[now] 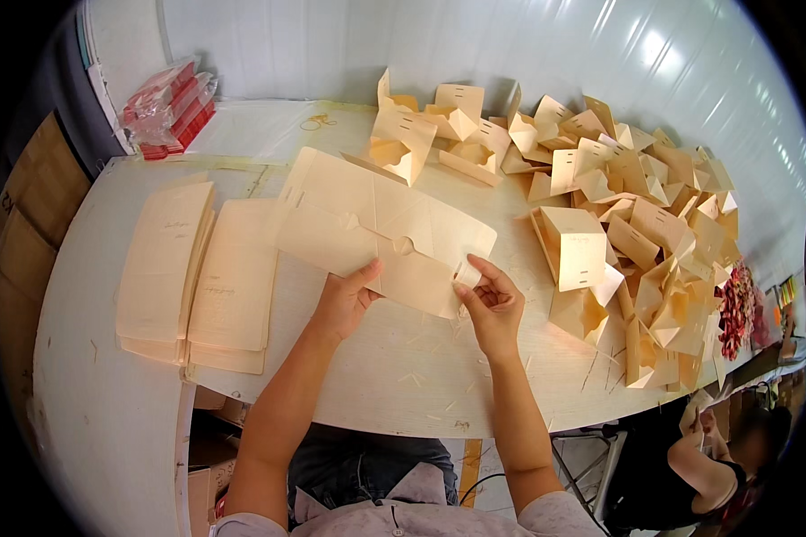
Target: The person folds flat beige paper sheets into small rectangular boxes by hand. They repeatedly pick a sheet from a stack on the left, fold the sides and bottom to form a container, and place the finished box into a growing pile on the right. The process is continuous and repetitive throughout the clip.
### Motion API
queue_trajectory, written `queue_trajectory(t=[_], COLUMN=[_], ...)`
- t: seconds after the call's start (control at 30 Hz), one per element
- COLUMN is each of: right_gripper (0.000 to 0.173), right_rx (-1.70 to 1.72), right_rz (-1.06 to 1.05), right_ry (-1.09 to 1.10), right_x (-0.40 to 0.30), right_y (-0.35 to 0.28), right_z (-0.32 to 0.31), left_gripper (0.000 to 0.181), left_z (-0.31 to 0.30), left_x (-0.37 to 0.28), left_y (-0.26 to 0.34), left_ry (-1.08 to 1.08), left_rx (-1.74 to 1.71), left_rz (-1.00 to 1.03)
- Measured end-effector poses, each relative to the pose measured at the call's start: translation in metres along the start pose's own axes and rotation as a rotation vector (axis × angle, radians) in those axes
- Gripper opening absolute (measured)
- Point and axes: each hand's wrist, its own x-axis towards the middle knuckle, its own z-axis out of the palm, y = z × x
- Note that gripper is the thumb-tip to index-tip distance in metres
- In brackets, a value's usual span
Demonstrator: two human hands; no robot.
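A flat cream die-cut card sheet (416,221) with crease lines and a notched cut-out along its middle is held above the table. My left hand (349,295) pinches its near edge, thumb on top. My right hand (491,302) grips the near right corner, where thumb and fingers also hold a small curled pale piece (469,274); whether it is a tab of the sheet or a separate strip I cannot tell. To the left lie a taller stack of flat card sheets (164,262) and a lower stack (234,288), side by side.
Folded card boxes (645,174) are heaped along the right and back of the white table (376,376), with thin paper scraps near the front. Plastic-wrapped red packs (171,111) stand back left. Rubber bands (318,122) lie behind. Another person (712,463) sits at lower right.
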Motion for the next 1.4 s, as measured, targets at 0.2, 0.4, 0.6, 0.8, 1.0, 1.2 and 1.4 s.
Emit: queue_trajectory(t=[0.2, 0.4, 0.6, 0.8, 1.0, 1.2, 1.4], right_gripper=[0.034, 0.041, 0.040, 0.041, 0.036, 0.027, 0.026], right_rx=[0.015, 0.085, 0.032, 0.045, 0.206, 0.194, 0.140], right_rz=[-0.009, 0.012, -0.017, 0.053, 0.127, 0.146, 0.090], right_ry=[0.032, 0.029, -0.081, -0.033, -0.021, 0.017, 0.018], right_x=[0.000, 0.001, 0.000, 0.001, 0.000, -0.001, 0.000], right_y=[-0.001, -0.002, 0.002, 0.001, -0.004, 0.003, 0.007], right_z=[0.002, 0.003, 0.001, 0.002, 0.005, 0.006, 0.004], left_gripper=[0.039, 0.040, 0.040, 0.039, 0.039, 0.040, 0.041], left_z=[0.001, 0.003, 0.001, 0.002, 0.000, 0.000, 0.001], left_x=[0.000, -0.001, 0.000, 0.000, 0.001, 0.002, 0.000], left_y=[-0.001, 0.000, 0.001, 0.001, -0.001, 0.000, -0.001], left_ry=[0.000, 0.007, 0.007, 0.018, 0.028, 0.039, 0.034], left_rx=[0.022, 0.021, 0.024, 0.025, 0.025, 0.025, 0.053], left_rz=[-0.003, 0.018, 0.030, 0.027, 0.022, 0.030, 0.036])
